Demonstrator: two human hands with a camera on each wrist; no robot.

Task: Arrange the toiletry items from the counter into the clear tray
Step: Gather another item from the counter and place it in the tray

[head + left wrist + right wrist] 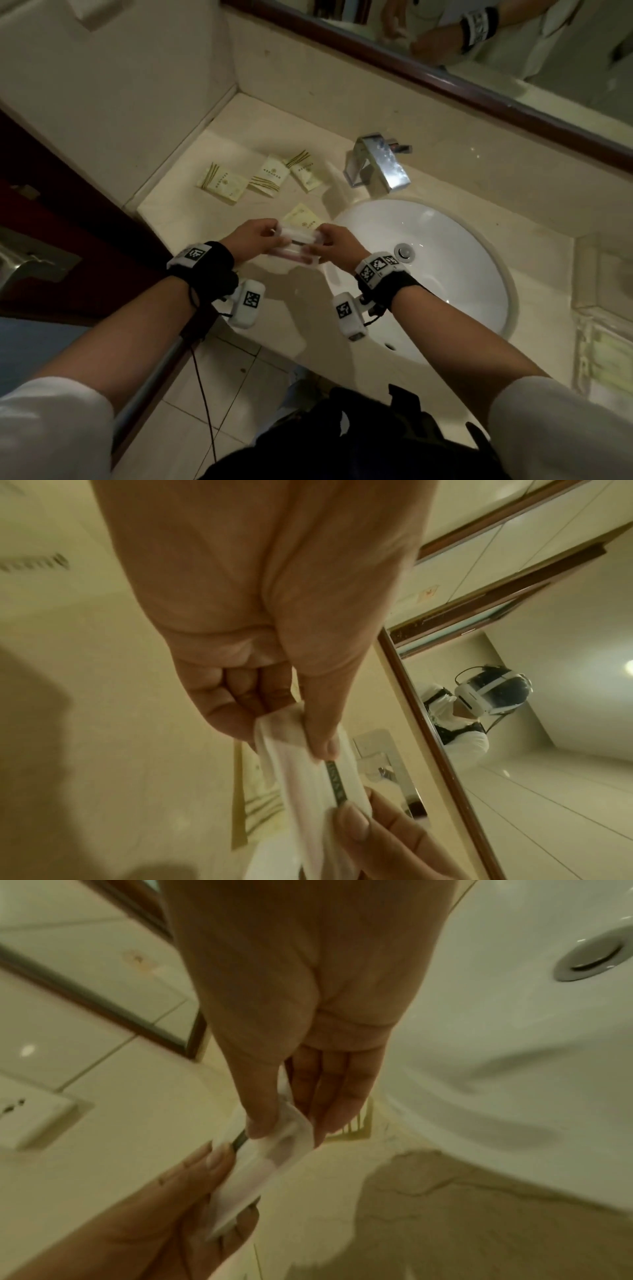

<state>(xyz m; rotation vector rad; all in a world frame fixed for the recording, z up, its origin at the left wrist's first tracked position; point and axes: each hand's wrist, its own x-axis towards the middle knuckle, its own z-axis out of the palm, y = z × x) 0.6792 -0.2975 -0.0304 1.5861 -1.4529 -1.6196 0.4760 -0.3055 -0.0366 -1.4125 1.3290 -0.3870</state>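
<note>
Both hands hold a white translucent packet [297, 244] just above the counter's front edge, left of the sink. My left hand [265, 236] pinches its left end between thumb and curled fingers; in the left wrist view the left hand [284, 734] grips the packet [308, 775]. My right hand [330, 240] pinches the other end; in the right wrist view the right hand [291, 1126] holds the packet [270, 1153]. Several yellow sachets [224, 183] lie on the counter behind, one [304, 216] just beyond the hands. The clear tray [582, 308] stands at the far right.
A white oval sink [445, 274] with a metal drain [406, 251] fills the counter's middle. A chrome faucet [380, 164] stands behind it. The mirror [513, 51] runs along the back wall. A dark door and metal rail are to my left.
</note>
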